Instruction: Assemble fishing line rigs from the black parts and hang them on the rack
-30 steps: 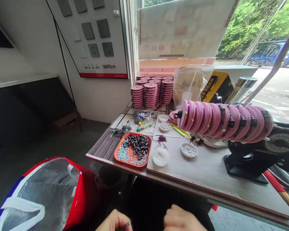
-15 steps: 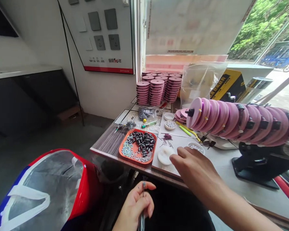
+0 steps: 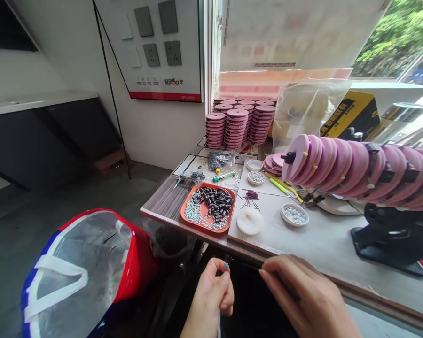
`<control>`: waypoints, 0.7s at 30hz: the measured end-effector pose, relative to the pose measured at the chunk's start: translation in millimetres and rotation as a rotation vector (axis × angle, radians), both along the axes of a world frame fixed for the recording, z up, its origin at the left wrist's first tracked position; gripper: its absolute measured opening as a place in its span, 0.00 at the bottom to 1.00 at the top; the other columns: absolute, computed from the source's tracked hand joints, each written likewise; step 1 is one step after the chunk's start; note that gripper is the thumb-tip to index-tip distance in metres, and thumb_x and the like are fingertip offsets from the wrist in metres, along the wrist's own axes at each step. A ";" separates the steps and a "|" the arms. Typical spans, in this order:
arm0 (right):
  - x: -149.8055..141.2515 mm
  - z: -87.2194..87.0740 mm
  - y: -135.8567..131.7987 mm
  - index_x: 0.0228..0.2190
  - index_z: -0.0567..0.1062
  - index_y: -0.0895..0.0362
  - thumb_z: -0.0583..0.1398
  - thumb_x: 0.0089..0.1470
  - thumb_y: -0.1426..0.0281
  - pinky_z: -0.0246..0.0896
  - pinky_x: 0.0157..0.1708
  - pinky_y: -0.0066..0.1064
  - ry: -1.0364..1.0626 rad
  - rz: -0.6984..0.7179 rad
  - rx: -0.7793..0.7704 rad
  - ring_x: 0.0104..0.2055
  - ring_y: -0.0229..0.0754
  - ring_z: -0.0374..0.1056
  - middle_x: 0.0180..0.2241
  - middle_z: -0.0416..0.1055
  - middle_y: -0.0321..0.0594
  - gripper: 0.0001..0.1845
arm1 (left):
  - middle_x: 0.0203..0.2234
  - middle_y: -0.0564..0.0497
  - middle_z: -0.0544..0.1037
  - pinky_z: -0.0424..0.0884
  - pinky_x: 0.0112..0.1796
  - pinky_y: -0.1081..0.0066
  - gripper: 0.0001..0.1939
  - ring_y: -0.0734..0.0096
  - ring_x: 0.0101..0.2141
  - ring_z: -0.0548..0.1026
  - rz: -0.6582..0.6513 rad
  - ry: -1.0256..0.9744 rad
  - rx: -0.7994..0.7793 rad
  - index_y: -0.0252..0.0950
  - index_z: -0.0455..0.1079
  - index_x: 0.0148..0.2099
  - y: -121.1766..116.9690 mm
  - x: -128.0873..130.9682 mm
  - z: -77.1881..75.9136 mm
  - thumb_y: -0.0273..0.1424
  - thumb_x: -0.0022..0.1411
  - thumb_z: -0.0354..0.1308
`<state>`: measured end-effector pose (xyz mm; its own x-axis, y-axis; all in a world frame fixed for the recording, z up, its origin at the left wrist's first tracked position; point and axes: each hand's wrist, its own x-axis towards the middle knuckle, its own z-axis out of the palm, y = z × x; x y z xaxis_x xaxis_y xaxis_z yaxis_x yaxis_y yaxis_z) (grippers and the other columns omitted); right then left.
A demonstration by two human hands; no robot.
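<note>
Head view: the left hand (image 3: 214, 292) pinches a small bluish piece (image 3: 226, 265), near the right hand (image 3: 303, 293), whose grip is unclear.

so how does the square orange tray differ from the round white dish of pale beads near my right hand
The square orange plastic-looking tray has rounded corners; the round white dish has none. The tray is larger than the dish. The tray holds black, blue-green and silvery small parts; the dish holds only pale beads. Both are shallow and open-topped.
</note>
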<state>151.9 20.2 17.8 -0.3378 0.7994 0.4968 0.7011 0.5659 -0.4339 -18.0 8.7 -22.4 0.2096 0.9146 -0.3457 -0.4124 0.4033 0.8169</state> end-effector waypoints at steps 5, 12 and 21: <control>-14.2 -25.1 -14.9 0.26 0.66 0.54 0.51 0.59 0.74 0.53 0.23 0.28 0.113 -0.041 0.088 0.21 0.35 0.61 0.20 0.65 0.33 0.10 | 0.11 0.66 0.54 0.42 0.18 0.76 0.17 0.83 0.15 0.43 0.026 0.014 0.006 0.37 0.58 0.31 -1.9 5.0 -4.1 0.44 0.55 0.58; -21.9 -34.6 -15.7 0.23 0.66 0.55 0.52 0.57 0.75 0.48 0.24 0.30 0.158 -0.099 0.152 0.20 0.36 0.58 0.18 0.62 0.32 0.12 | 0.10 0.66 0.53 0.42 0.17 0.78 0.15 0.84 0.14 0.43 0.035 -0.287 -0.187 0.37 0.58 0.28 -0.9 8.4 1.9 0.34 0.50 0.64; -22.5 -39.3 -15.1 0.23 0.66 0.55 0.52 0.57 0.76 0.47 0.24 0.30 0.166 -0.110 0.152 0.20 0.35 0.56 0.18 0.61 0.32 0.12 | 0.07 0.65 0.55 0.42 0.14 0.83 0.19 0.86 0.13 0.40 -0.037 -0.580 -0.366 0.35 0.59 0.24 1.9 7.0 3.6 0.32 0.42 0.70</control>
